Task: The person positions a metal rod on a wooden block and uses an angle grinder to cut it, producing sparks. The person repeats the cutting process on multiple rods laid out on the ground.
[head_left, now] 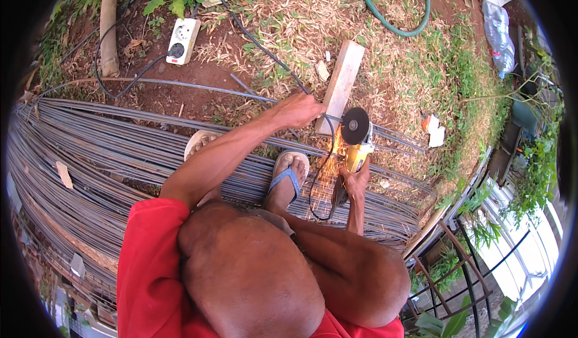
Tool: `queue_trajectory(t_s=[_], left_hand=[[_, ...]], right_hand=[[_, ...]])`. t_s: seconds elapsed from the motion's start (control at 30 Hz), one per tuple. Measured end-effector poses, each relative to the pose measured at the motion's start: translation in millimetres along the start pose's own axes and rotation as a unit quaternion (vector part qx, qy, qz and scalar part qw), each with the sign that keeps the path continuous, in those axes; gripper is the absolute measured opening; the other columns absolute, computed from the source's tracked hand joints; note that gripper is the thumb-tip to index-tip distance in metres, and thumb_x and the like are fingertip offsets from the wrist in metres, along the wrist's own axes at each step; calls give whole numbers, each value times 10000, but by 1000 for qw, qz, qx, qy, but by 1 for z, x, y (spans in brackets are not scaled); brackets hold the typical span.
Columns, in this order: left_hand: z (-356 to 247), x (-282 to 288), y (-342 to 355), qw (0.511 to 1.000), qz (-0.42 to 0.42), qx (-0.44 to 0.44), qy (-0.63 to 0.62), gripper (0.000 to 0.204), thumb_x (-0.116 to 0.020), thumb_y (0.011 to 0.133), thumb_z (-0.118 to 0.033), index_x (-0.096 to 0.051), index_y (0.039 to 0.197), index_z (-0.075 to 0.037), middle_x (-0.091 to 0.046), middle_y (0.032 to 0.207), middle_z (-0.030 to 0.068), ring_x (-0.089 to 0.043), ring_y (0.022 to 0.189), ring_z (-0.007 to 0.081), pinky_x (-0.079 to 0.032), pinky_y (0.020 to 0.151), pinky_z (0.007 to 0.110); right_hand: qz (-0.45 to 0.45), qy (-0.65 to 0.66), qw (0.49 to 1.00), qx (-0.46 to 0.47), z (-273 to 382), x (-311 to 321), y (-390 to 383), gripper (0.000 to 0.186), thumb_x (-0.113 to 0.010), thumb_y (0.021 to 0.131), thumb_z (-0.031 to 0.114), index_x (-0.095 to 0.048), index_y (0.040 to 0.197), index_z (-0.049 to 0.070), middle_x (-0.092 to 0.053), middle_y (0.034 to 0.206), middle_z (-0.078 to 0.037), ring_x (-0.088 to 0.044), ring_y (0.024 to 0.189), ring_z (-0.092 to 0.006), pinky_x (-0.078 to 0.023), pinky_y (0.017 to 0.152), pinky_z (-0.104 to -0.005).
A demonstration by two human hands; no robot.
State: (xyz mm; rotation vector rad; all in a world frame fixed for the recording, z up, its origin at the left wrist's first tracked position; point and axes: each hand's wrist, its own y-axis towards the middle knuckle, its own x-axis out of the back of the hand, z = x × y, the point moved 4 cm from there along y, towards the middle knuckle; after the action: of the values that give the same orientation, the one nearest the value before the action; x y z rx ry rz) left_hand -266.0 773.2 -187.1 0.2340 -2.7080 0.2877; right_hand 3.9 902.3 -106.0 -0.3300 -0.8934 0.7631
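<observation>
My right hand (pixel 355 181) is wrapped round a yellow angle grinder (pixel 357 157), whose dark cutting disc (pixel 356 126) stands at a few steel rods (pixel 394 135). Orange sparks (pixel 328 175) spray from the disc back toward my feet. Just left of the disc, my left hand (pixel 301 110) is closed on the rods, though its fingers partly hide them. Beneath the rods lies a wooden block (pixel 342 76). The grinder's black cord (pixel 313 187) loops down beside it. My foot in a blue-strapped sandal (pixel 289 178) stands close to the sparks.
A large bundle of long steel rods (pixel 120 151) spreads across the ground under me. Farther off lie a white power strip (pixel 183 40) with a plug in it, a green hose (pixel 415 28) and a plastic bottle (pixel 498 37). A metal frame (pixel 463 259) stands at the lower right.
</observation>
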Motion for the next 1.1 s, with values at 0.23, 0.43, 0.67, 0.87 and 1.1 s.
queue_trajectory(t_s=[0.23, 0.43, 0.67, 0.87, 1.1], left_hand=[[-1, 1, -1, 1000, 13, 23, 2, 122, -602, 1004, -123, -673, 1012, -24, -648, 715, 243, -700, 691, 423, -541, 643, 555], [0, -1, 0, 1000, 7, 7, 8, 145, -594, 1023, -144, -682, 1034, -29, -661, 737, 245, -715, 714, 418, -554, 652, 556], [0, -1, 1, 1000, 7, -4, 26, 157, -615, 1009, -155, -686, 1047, -19, -666, 734, 232, -719, 707, 405, -571, 660, 541], [5, -7, 3, 1000, 11, 2, 14, 131, -625, 993, -141, -671, 1002, -19, -651, 710, 217, -708, 692, 406, -564, 653, 536], [0, -2, 0, 1000, -4, -8, 21, 113, -626, 987, -130, -671, 994, -26, -647, 706, 216, -702, 686, 408, -557, 646, 535]], right_hand=[[11, 0, 1000, -7, -1, 0, 2, 635, -791, 735, 65, -535, 1314, 12, -692, 1027, -105, -662, 895, -211, -548, 838, -352], [3, -29, 999, -15, 0, 1, 3, 609, -790, 734, 84, -549, 1289, 9, -696, 1039, -111, -669, 911, -211, -548, 852, -353], [0, 10, 1000, -6, -4, 0, 3, 618, -784, 736, 85, -542, 1299, 3, -694, 1051, -121, -673, 926, -224, -550, 864, -351], [-7, -27, 999, -28, 3, -2, 3, 650, -790, 727, 103, -534, 1316, 7, -693, 1044, -136, -682, 890, -242, -561, 840, -371], [4, -38, 999, -17, -1, 1, 5, 653, -794, 718, 100, -529, 1308, 7, -701, 1028, -133, -689, 889, -246, -568, 827, -379]])
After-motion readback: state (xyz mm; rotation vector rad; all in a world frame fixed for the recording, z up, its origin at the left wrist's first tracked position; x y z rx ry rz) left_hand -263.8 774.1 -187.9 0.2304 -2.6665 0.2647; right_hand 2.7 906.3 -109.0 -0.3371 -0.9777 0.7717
